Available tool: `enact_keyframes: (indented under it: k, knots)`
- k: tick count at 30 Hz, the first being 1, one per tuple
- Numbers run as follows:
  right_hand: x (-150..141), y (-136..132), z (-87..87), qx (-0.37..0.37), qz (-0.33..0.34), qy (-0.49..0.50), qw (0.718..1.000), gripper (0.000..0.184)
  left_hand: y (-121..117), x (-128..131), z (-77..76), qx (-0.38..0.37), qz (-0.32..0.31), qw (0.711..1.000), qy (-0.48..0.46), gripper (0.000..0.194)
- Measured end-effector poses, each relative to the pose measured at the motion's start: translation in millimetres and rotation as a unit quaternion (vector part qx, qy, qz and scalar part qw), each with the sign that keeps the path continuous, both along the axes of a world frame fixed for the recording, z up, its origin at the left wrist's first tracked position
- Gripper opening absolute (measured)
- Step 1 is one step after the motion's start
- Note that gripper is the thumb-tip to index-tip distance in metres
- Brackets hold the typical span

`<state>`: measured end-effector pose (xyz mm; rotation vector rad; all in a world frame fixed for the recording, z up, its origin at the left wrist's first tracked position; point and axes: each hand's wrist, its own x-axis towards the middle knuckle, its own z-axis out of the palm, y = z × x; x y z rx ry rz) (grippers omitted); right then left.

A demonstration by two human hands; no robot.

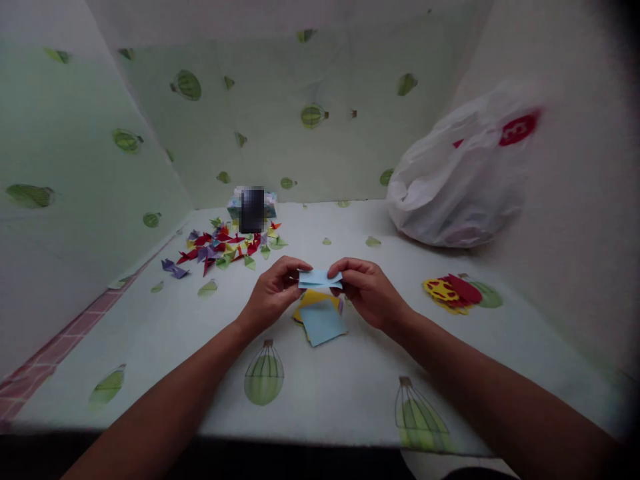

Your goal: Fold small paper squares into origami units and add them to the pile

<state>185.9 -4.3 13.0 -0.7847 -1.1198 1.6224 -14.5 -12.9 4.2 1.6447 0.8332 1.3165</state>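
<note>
Between my two hands is a light blue sheet of paper (315,279), folded over on itself and held up off the table. My left hand (280,283) pinches its left end between thumb and fingers. The right end is gripped the same way by my right hand (364,287), with the thumb partly hidden. Just below the hands lies a small stack of square papers, a light blue square (324,323) on top and yellow squares (311,303) fanned out underneath.
Folded paper cranes (225,247) in several colours are heaped at the back left, before a dark blurred object (252,210) and a tissue box (271,203). A white plastic bag (450,187) stands back right. Yellow and red paper cutouts (453,292) lie right. The table (200,373) has a balloon-print cover.
</note>
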Motion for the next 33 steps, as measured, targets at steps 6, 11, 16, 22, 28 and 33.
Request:
enact_keyframes:
  k: [6, 11, 16, 22, 28, 33]
  knots:
    - [-2, -3, -1.7, -0.013, 0.066, -0.003, 0.998, 0.011, -4, 2, 1.7, 0.109, 0.069, 0.989, 0.075, 0.007]
    - [-3, -5, -4.5, 0.092, 0.012, -0.070, 0.993, 0.026, -4, 3, 2.2, 0.030, 0.112, 0.993, 0.021, 0.006]
    - [-3, -6, -8.0, 0.223, -0.090, -0.135, 0.961, 0.018, -7, 7, 3.7, -0.019, 0.113, 0.993, 0.020, 0.007]
    - [-4, -8, -9.9, 0.244, -0.117, -0.164, 0.949, 0.010, -11, 11, 4.1, -0.068, 0.108, 0.992, 0.010, 0.011]
    - [-4, -8, -10.9, 0.229, -0.126, -0.150, 0.954, 0.014, -11, 11, 2.1, -0.090, 0.120, 0.989, 0.010, 0.013]
    - [-5, -8, -7.8, 0.215, -0.121, -0.165, 0.955, 0.014, -10, 11, 0.9, -0.092, 0.114, 0.989, 0.003, 0.014]
